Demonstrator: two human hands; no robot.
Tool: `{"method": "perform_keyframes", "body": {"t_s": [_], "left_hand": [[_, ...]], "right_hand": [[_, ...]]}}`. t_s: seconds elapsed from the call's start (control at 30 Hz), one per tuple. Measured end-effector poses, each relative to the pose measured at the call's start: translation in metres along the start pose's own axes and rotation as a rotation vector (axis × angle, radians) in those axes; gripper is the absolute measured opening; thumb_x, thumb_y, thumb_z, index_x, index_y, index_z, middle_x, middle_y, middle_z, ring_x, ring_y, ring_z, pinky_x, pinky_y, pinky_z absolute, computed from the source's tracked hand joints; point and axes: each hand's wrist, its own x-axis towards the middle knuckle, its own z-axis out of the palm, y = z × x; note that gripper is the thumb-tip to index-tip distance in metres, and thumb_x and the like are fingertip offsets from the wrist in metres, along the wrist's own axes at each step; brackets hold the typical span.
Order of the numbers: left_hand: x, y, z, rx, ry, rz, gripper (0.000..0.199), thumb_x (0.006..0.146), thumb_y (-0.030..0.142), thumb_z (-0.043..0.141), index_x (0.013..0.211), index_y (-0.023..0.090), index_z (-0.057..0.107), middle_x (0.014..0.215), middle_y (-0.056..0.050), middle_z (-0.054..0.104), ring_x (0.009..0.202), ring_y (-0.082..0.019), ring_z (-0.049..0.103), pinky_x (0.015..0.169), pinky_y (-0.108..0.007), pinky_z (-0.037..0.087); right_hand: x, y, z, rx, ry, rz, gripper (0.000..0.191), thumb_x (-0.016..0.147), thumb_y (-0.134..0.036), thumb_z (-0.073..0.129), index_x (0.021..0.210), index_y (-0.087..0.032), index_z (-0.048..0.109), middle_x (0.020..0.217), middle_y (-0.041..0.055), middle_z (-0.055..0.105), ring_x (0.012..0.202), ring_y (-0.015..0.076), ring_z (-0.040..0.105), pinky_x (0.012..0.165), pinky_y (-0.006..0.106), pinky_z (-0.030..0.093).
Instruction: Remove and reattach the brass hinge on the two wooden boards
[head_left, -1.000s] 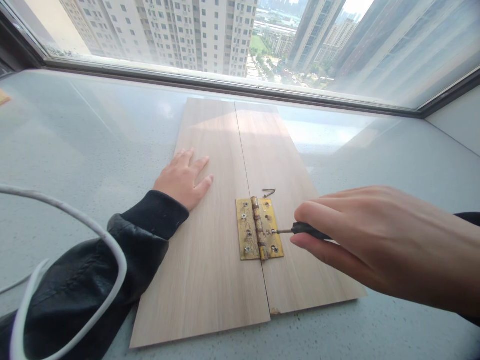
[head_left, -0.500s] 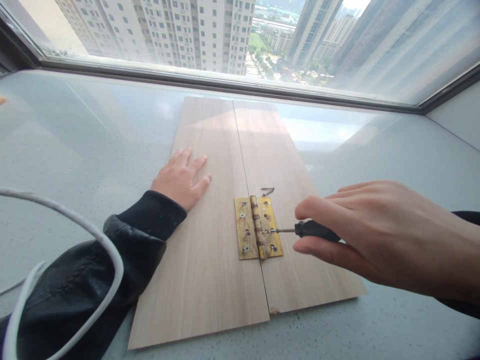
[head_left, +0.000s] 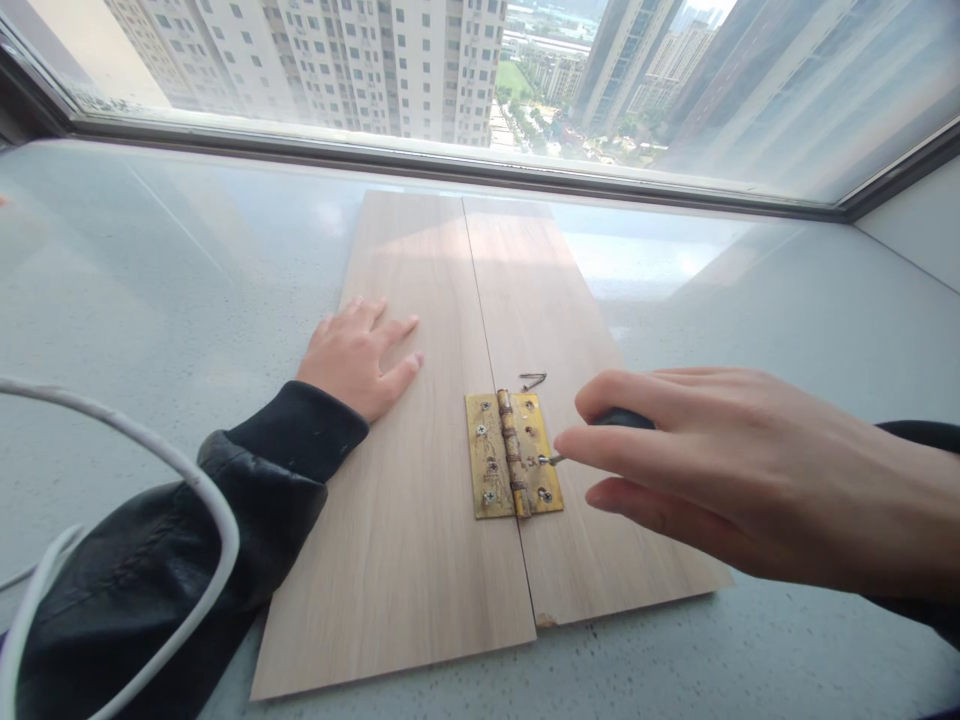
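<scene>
- Hinge [head_left: 506, 455]: spans the seam between left board [head_left: 390, 560] and right board [head_left: 637, 560].
- Left hand [head_left: 360, 355]: fingers spread wide, near board's outer edge.
- Right hand [head_left: 735, 470]: fingers hold screwdriver [head_left: 628, 418], tip at hinge.
- Sill [head_left: 787, 320]: extends beyond both outer edges.

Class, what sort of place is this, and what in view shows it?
Probably a deep windowsill high in a tall building: the pale speckled slab runs up to a window frame, and beyond it stand tower blocks, with trees far below.
</scene>
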Motion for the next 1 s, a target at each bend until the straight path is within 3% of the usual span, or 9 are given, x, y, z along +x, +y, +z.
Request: {"method": "perform_keyframes", "body": {"t_s": [0.13,0.23,0.3,0.4,0.53,0.6,0.73,0.87,1.0], "left_hand": [[-0.008,0.002,-0.009,-0.110,0.149,0.091,0.038,0.084,0.043,0.051,0.111,0.022,0.068,0.127,-0.011,0.062,0.126,-0.031,0.049,0.107,-0.054,0.033],[-0.024,0.016,-0.022,-0.287,0.227,0.144,0.025,0.081,0.036,0.056,0.089,0.018,0.071,0.096,-0.007,0.070,0.093,-0.022,0.063,0.089,-0.037,0.048],[-0.040,0.029,-0.031,-0.473,0.181,0.066,0.019,0.082,0.034,0.057,0.078,0.018,0.067,0.075,0.000,0.066,0.069,-0.013,0.060,0.070,-0.026,0.048],[-0.062,0.047,-0.036,-0.636,0.049,-0.003,0.027,0.083,0.034,0.056,0.061,0.018,0.056,0.051,0.006,0.048,0.048,-0.007,0.042,0.049,-0.021,0.036],[-0.075,0.054,-0.031,-0.669,-0.011,0.010,0.032,0.084,0.031,0.055,0.056,0.017,0.051,0.047,0.007,0.035,0.044,-0.005,0.030,0.044,-0.021,0.026],[-0.074,0.051,-0.028,-0.653,-0.013,0.025,0.032,0.084,0.031,0.055,0.055,0.016,0.050,0.047,0.008,0.031,0.044,-0.005,0.027,0.045,-0.022,0.024],[-0.067,0.045,-0.026,-0.643,-0.015,0.038,0.034,0.084,0.033,0.054,0.055,0.016,0.051,0.046,0.008,0.030,0.045,-0.006,0.026,0.045,-0.022,0.024],[-0.062,0.042,-0.026,-0.622,-0.029,0.041,0.034,0.085,0.034,0.053,0.056,0.016,0.052,0.046,0.007,0.033,0.044,-0.006,0.029,0.046,-0.022,0.026],[-0.059,0.042,-0.026,-0.574,-0.061,0.059,0.034,0.085,0.035,0.052,0.057,0.015,0.055,0.046,0.007,0.034,0.044,-0.006,0.030,0.047,-0.022,0.027]], "right_hand": [[0.003,-0.003,0.011,0.096,0.045,-0.015,0.019,0.094,-0.023,0.048,0.111,-0.018,0.055,0.086,0.0053,0.067,0.061,0.0154,0.058,0.052,0.030,0.046],[-0.002,-0.003,0.014,0.304,0.116,0.089,0.024,0.089,-0.019,0.056,0.113,-0.018,0.054,0.088,0.0032,0.067,0.066,0.0137,0.061,0.057,0.027,0.050],[-0.006,-0.004,0.016,0.420,0.155,0.142,0.023,0.085,-0.013,0.057,0.106,-0.020,0.056,0.085,0.0021,0.067,0.067,0.0132,0.062,0.058,0.026,0.052],[-0.011,-0.008,0.019,0.558,0.219,0.171,0.025,0.080,-0.005,0.054,0.101,-0.020,0.057,0.091,0.0043,0.066,0.076,0.0152,0.064,0.063,0.027,0.055],[-0.012,-0.014,0.029,0.615,0.311,0.149,0.024,0.081,-0.006,0.060,0.102,-0.019,0.061,0.092,0.0048,0.061,0.077,0.0131,0.061,0.065,0.026,0.054],[-0.015,-0.016,0.035,0.644,0.367,0.158,0.035,0.079,-0.007,0.066,0.111,-0.019,0.062,0.092,0.0042,0.062,0.078,0.0135,0.061,0.066,0.027,0.055],[-0.026,-0.018,0.046,0.776,0.495,0.288,0.049,0.076,-0.002,0.066,0.119,-0.026,0.061,0.097,0.0033,0.069,0.090,0.0193,0.065,0.074,0.033,0.057],[-0.033,-0.024,0.050,0.888,0.524,0.354,0.039,0.085,-0.006,0.050,0.115,-0.025,0.064,0.106,0.0054,0.070,0.100,0.0213,0.064,0.084,0.035,0.054],[-0.025,-0.030,0.051,0.919,0.537,0.321,0.025,0.084,-0.014,0.051,0.105,-0.021,0.064,0.098,0.0069,0.065,0.091,0.0209,0.063,0.078,0.036,0.053]]}}
